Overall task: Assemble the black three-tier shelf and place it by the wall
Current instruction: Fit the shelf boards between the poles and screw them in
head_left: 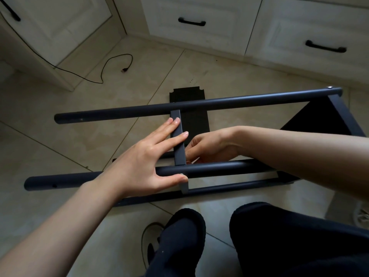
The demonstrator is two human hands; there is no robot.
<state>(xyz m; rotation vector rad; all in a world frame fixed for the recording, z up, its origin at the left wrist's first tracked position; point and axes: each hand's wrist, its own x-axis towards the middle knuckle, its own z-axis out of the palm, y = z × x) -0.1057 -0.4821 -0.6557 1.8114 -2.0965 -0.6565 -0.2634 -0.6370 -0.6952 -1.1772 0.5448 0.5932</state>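
The black shelf frame lies on its side on the tiled floor. Its far round pole (199, 105) and near round pole (209, 167) run left to right. A middle shelf panel stands between them with its edge (179, 144) facing me. My left hand (147, 158) lies flat with straight fingers against that edge, its thumb under the near pole by a silver screw (181, 174). My right hand (209, 146) reaches in behind the panel with curled fingers; what it holds is hidden. Another shelf panel (327, 116) is fixed at the right end. A loose black panel (189, 96) lies on the floor beyond.
White cabinets with black handles (191, 22) stand along the far wall. A black cable (111, 64) trails over the floor at the left. My knees in black trousers (279, 236) and a shoe (151, 236) are at the bottom.
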